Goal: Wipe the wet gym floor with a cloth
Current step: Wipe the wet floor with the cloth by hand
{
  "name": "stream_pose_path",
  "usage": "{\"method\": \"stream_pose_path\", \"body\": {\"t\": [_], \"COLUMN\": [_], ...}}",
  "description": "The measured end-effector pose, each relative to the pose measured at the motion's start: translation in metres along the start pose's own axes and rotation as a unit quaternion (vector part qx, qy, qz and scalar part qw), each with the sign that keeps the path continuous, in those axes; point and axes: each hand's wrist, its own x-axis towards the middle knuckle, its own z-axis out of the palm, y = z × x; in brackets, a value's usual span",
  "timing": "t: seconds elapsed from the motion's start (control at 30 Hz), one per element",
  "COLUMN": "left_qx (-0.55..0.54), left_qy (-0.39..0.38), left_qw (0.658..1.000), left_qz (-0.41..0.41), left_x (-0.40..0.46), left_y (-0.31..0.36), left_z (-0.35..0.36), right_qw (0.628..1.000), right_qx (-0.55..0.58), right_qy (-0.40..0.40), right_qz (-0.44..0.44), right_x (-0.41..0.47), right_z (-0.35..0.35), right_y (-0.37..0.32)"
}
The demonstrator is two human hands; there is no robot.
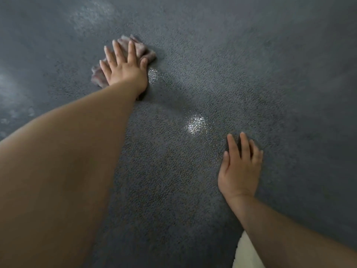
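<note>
Across the whole view spread the gym floor (241,64), a dark blue-grey sheet with a fine pebbled texture, and it was the largest thing in sight. Paler, hazy patches lay on it toward the upper left and along the left edge. Two bright glints showed where light caught a wet film: the bigger wet patch (195,125) sat near the middle of the frame, between the two hands, and a smaller wet spot (153,74) lay just beside the heel of the left hand.

Next in size came the bare left forearm, which reached from the lower left corner up and away from the camera. The left hand (124,67) was flat, palm down, with fingers spread wide and straight; it pressed on the cloth rather than closing round it, so the grip was fully open. The cloth (144,50), a crumpled pinkish-grey rag, lay on the floor in the upper left part of the view, under that hand, with folds poking out beyond the fingertips, to the right of the thumb side and at the lower left by the little finger.

The right hand (239,171) lay flat on the bare floor lower right, fingers extended and close together, open and holding nothing, well apart from the cloth. A small pale, soft-looking edge (244,252) showed under the right forearm at the bottom; what it was could not be told.
</note>
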Motion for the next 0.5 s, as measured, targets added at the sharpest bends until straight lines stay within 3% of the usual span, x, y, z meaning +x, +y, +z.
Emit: {"method": "stream_pose_path", "body": {"t": [0.1, 0.27, 0.43, 0.5], "left_qx": [0.027, 0.088, 0.096, 0.090], "left_qy": [0.003, -0.063, -0.077, -0.101], "left_qw": [0.999, 0.953, 0.923, 0.913], "left_qz": [0.036, 0.282, 0.365, 0.386], "left_x": [-0.010, -0.091, -0.147, -0.169], "left_y": [0.027, 0.106, 0.110, 0.102], "left_z": [0.008, 0.045, 0.072, 0.079], "right_qw": [1.000, 1.000, 0.971, 0.962], "right_qx": [-0.008, 0.005, 0.226, 0.256], "right_qy": [-0.001, -0.003, 0.002, 0.015], "right_qz": [-0.001, 0.001, 0.073, 0.096], "right_x": [0.000, 0.002, 0.007, 0.011], "right_z": [0.001, -0.002, -0.022, -0.034], "right_y": [0.001, -0.002, 0.012, 0.018]}}
